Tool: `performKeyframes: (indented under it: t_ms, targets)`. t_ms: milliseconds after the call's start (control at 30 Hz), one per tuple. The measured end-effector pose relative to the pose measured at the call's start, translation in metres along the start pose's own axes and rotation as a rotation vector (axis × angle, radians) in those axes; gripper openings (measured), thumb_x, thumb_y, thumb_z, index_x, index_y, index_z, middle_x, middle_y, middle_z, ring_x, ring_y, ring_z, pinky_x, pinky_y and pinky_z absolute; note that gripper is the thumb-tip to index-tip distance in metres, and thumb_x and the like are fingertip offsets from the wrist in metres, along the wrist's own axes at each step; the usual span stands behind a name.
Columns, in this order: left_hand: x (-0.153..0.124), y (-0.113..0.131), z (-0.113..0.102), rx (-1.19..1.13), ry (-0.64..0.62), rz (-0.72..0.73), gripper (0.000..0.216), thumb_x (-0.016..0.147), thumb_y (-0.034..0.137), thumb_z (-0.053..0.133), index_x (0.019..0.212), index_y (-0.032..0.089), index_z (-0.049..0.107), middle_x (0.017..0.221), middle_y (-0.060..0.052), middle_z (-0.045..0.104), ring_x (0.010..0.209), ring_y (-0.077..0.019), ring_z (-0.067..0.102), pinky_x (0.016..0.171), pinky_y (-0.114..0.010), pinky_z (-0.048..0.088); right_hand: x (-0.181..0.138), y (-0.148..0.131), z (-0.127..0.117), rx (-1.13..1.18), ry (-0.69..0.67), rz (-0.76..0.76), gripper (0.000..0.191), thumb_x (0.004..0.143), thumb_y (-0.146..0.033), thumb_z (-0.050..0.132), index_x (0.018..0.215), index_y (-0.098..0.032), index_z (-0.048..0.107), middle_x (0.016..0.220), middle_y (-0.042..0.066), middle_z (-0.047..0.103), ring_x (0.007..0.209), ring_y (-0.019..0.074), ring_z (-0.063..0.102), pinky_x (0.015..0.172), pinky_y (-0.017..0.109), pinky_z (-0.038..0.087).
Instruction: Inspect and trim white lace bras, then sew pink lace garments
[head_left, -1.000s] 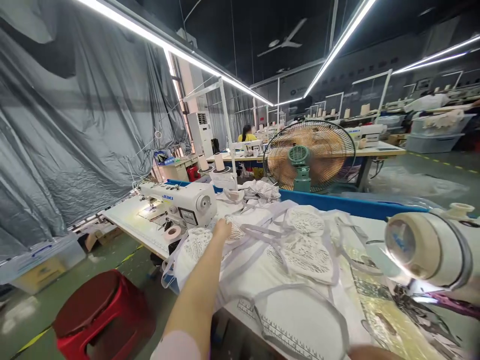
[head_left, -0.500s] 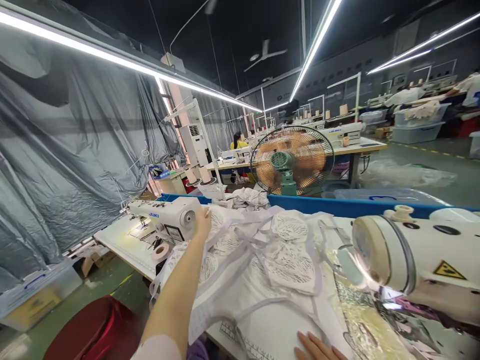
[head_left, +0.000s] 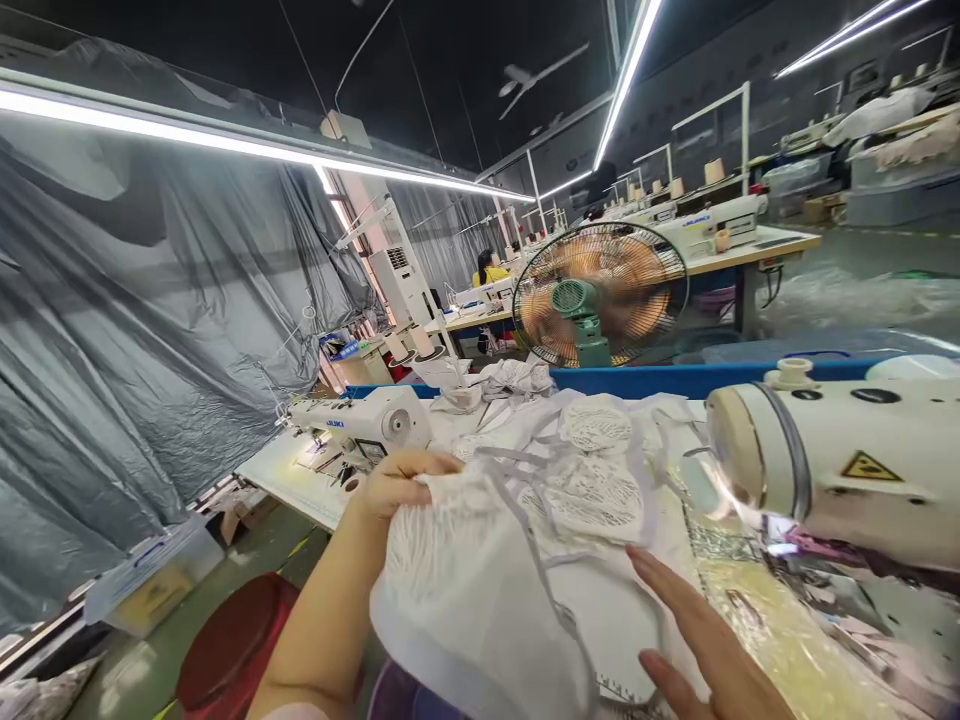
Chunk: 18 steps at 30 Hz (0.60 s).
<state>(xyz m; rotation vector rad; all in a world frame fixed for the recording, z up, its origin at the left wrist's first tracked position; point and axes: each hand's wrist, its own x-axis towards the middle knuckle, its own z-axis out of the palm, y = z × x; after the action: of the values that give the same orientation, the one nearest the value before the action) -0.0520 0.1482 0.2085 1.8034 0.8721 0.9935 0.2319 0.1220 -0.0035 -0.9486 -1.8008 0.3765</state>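
Observation:
My left hand (head_left: 405, 480) is closed on the top edge of a white lace bra (head_left: 472, 580), lifted above the table's front edge. Its cup hangs down toward me, with a pale grey-lilac band along the border. My right hand (head_left: 709, 640) is spread low to the right of the bra, fingers apart, with nothing in it. Behind both hands, more white lace bras (head_left: 596, 485) lie heaped on the table, their straps and bands tangled. Part of a printed ruler scale (head_left: 619, 690) shows on the tabletop between the hands.
A white sewing machine (head_left: 367, 415) stands at left; another machine's head (head_left: 862, 465) is close at right, beside yellowish clear plastic (head_left: 780, 620). A fan (head_left: 592, 300) is beyond the blue table edge (head_left: 637, 382). A red stool (head_left: 232, 640) and purple bin (head_left: 409, 695) sit below.
My left hand has come back from beside the left sewing machine, pulling a bra toward me. My right hand has risen off the table surface. The view has shifted slightly.

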Motion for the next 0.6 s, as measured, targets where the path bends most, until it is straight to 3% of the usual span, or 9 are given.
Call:
performKeyframes:
  t_ms: [100, 167, 233, 333, 500, 600]
  targets:
    - [0.016, -0.011, 0.034, -0.016, -0.421, 0.037, 0.030, 0.062, 0.042, 0.068, 0.056, 0.013, 0.062, 0.091, -0.015, 0.067, 0.075, -0.0250, 0.061, 0.072, -0.035, 0.046, 0.021, -0.032, -0.018, 0.483, -0.255, 0.318, 0.060, 0.084, -0.060, 0.043, 0.131, -0.022, 0.046, 0.130, 0.010, 0.050, 0.117, 0.0293, 0.048, 0.089, 0.037, 0.048]
    - [0.030, -0.022, 0.047, -0.008, -0.494, 0.029, 0.032, 0.063, 0.044, 0.068, 0.057, 0.013, 0.062, 0.094, -0.015, 0.067, 0.078, -0.0251, 0.061, 0.075, -0.035, 0.045, 0.031, -0.040, -0.028, 0.742, -0.459, 0.467, 0.056, 0.080, -0.064, 0.049, 0.113, -0.021, 0.059, 0.113, 0.011, 0.061, 0.103, 0.0282, 0.057, 0.083, 0.035, 0.049]
    - [0.042, -0.036, 0.055, 0.008, -0.515, 0.018, 0.033, 0.063, 0.046, 0.068, 0.058, 0.014, 0.062, 0.096, -0.015, 0.066, 0.082, -0.0253, 0.060, 0.079, -0.036, 0.044, 0.036, -0.036, -0.036, 0.856, -0.543, 0.556, 0.047, 0.074, -0.061, 0.060, 0.095, -0.019, 0.064, 0.093, 0.008, 0.066, 0.086, 0.0244, 0.061, 0.073, 0.031, 0.050]
    - [0.059, -0.057, 0.062, 0.035, -0.520, 0.006, 0.026, 0.061, 0.040, 0.068, 0.061, 0.014, 0.063, 0.097, -0.013, 0.066, 0.085, -0.0249, 0.059, 0.081, -0.036, 0.042, 0.037, -0.017, -0.046, 0.832, -0.469, 0.586, 0.041, 0.069, -0.055, 0.067, 0.084, -0.017, 0.063, 0.080, 0.004, 0.064, 0.076, 0.0205, 0.059, 0.064, 0.027, 0.046]
    - [0.083, -0.099, 0.086, -0.013, -0.450, -0.019, 0.018, 0.061, 0.031, 0.065, 0.061, 0.015, 0.060, 0.099, -0.010, 0.066, 0.090, -0.0242, 0.057, 0.081, -0.034, 0.039, 0.036, 0.019, -0.063, 0.518, -0.282, 0.570, 0.054, 0.070, -0.047, 0.062, 0.117, -0.021, 0.057, 0.085, 0.003, 0.063, 0.083, 0.0232, 0.058, 0.071, 0.032, 0.046]
    - [0.092, -0.125, 0.104, -0.078, -0.424, -0.023, 0.010, 0.060, 0.024, 0.061, 0.060, 0.014, 0.058, 0.096, -0.008, 0.066, 0.088, -0.0226, 0.057, 0.078, -0.032, 0.039, 0.038, 0.034, -0.074, 0.353, -0.289, 0.548, 0.046, 0.074, -0.043, 0.055, 0.114, -0.021, 0.058, 0.097, 0.004, 0.063, 0.089, 0.0239, 0.057, 0.078, 0.033, 0.044]
